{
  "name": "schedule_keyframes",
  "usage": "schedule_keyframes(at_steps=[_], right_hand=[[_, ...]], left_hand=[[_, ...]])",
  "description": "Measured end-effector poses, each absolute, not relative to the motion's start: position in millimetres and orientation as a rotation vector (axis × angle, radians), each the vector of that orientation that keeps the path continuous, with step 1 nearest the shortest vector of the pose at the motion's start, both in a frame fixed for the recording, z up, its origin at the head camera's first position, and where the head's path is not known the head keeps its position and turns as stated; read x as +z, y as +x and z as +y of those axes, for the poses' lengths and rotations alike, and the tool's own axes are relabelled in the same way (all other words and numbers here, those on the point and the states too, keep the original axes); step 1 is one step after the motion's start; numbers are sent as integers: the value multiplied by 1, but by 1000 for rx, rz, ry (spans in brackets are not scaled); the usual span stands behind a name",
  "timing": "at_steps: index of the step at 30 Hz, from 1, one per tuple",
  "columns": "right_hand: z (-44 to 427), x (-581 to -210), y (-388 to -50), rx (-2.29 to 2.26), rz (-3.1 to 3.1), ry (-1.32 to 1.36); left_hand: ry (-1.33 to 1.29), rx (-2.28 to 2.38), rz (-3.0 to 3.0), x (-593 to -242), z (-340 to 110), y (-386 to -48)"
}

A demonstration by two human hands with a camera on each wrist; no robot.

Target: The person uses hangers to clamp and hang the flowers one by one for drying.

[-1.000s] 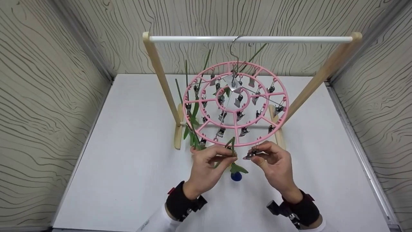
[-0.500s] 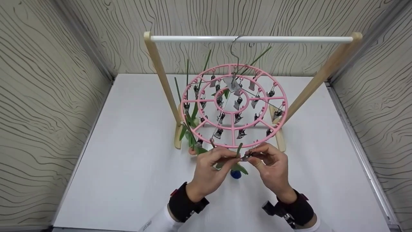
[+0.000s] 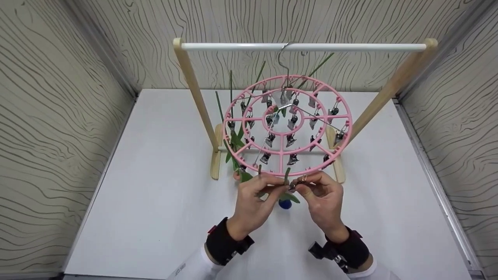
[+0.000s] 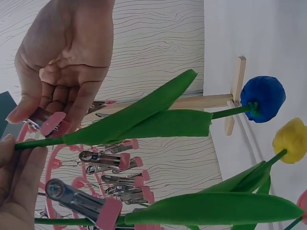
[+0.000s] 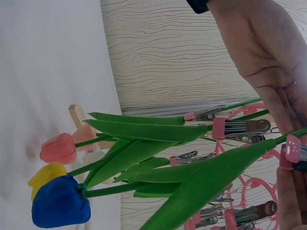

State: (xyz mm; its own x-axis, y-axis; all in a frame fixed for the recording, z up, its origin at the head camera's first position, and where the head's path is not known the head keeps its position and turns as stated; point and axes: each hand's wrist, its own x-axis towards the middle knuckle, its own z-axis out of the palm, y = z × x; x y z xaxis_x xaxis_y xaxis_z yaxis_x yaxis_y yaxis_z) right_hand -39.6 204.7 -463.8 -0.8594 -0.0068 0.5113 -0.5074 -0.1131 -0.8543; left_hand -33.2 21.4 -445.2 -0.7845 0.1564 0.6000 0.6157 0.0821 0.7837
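Note:
An upside-down artificial tulip with a blue head (image 4: pixel 263 99) and green leaves hangs from my left hand (image 3: pixel 253 204), whose thumb and fingers pinch its stem (image 4: pixel 41 143). With my right hand (image 3: pixel 323 202) I pinch a metal clip (image 4: pixel 52 123) with pink tips, right beside that stem. Whether the clip's tips are around the stem cannot be told. The clip belongs to a round pink hanger (image 3: pixel 281 163), just beyond both hands. Another clip (image 4: pixel 84 203) holds a stem nearby, among tulips with a yellow head (image 4: pixel 290 140) and a pink head (image 5: pixel 58 148).
The hanger hooks over the white bar (image 3: pixel 233 47) of a rack with wooden posts (image 3: pixel 197 97). Several other metal clips dangle from its rings. Green stems (image 3: pixel 231 93) stick up at its left and back. The rack stands on a white table (image 3: pixel 163 194) between patterned walls.
My right hand has moved left with the clip, closing the gap to the stem. My left hand has shifted slightly right with the tulip. The hanger has swung and tilted a little.

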Motion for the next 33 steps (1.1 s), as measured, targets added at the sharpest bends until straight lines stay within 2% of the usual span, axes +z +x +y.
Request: schedule_keyframes(at_steps=[21,33], right_hand=[[199,-470,-40,2035,-1793,589],[203,-468,-42,2064,-1771,609]], left_hand=[[-712,-1783,-2010,-443,27,-35],[-712,-1649,-2043,-444,28,-38]])
